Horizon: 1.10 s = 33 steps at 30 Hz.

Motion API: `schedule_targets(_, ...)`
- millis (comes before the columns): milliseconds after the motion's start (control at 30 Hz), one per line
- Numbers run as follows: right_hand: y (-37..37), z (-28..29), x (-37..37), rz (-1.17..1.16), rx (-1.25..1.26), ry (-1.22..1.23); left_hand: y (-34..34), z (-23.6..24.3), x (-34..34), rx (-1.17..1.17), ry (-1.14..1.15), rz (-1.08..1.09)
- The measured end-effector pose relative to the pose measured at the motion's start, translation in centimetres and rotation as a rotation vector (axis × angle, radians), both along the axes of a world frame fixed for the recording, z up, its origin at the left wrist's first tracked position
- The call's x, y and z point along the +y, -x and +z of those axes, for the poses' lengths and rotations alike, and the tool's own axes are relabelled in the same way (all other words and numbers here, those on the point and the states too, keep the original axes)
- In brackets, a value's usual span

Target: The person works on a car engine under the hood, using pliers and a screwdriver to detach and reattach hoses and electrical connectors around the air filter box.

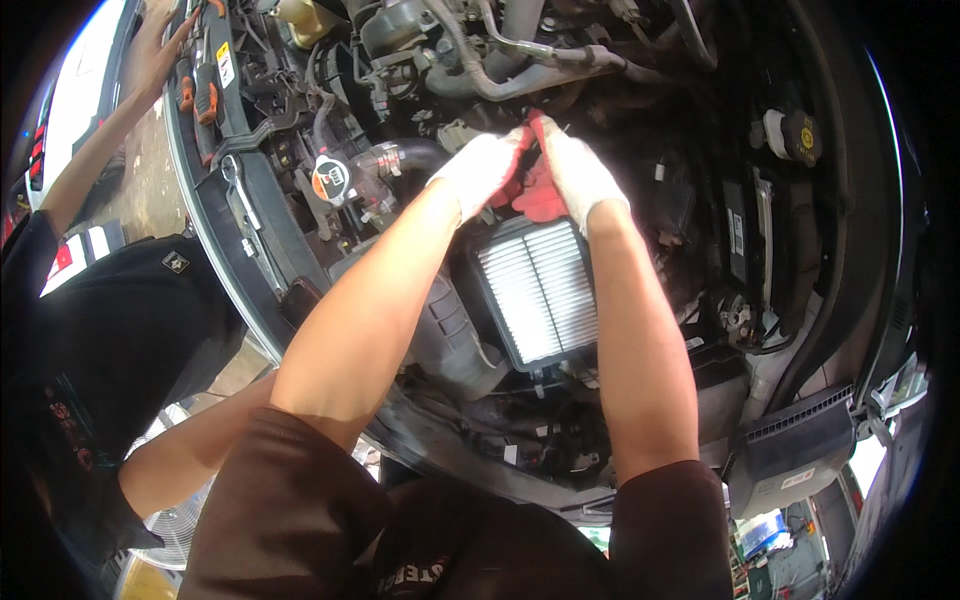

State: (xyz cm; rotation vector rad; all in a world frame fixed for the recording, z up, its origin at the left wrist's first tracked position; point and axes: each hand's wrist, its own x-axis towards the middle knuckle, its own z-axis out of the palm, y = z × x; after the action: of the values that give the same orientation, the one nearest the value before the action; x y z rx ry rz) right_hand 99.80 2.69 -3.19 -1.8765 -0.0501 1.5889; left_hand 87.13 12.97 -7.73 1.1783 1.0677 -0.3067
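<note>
- With fingers [525, 142] bunched close together at the upper centre of the frame, in gloves with white backs and red fronts; impossible to tell whether pinching anything, with tips lost among dark parts.
- Across most of the frame: an engine bay [285, 225], crowded with hoses, pipes and dark housings.
- Along the left edge: another person [120, 310] in dark clothing, with one arm raised to the upper left.
- At the centre, just below the gloves: a white pleated filter [540, 290] in a dark frame, partly behind the right forearm [650, 350].
- Curving across the top centre, beyond the gloves: a metal pipe [492, 92].
- Side by side above the filter: left hand [487, 170] and right hand [582, 182], angled inward.
- Left of centre, lying lengthwise along the front edge: a silver wrench [243, 205].
- At the upper left: orange-and-black tool handles [206, 100].
- Left of the hands: a round cap [330, 180] with an orange-and-white label.
</note>
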Motion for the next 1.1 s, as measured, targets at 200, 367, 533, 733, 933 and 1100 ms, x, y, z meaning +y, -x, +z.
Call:
schedule_targets(200, -1.3, -5.2, 1.5, -0.327, 0.46, 0.045, -1.1, 2.8, 0.3, 0.015, -0.106, -0.238)
schedule_targets(367, -0.6, -2.8, 3.4, -0.382, 0.595, 0.073, -0.2, 0.6, 0.1, 0.008, -0.132, -0.098)
schedule_targets(533, -0.9, -6.7, 2.4, -0.502, 0.883, 0.001, 0.1, 1.6, 0.4, 0.031, -0.396, -0.242)
schedule_targets(733, 0.0, -4.8, 1.8, -0.538, 0.599, 0.078, 0.9, 4.4, 2.6, 0.151, -1.219, -0.857)
schedule_targets(933, 1.4, -5.1, 3.0, -0.634, 0.692, 0.193, 0.3, 1.8, 7.2, 0.153, -0.83, -0.972)
schedule_targets(1100, 2.0, -5.1, 2.3, -0.605, 0.613, 0.127, -0.5, 1.7, 7.1, 0.121, -0.862, -1.05)
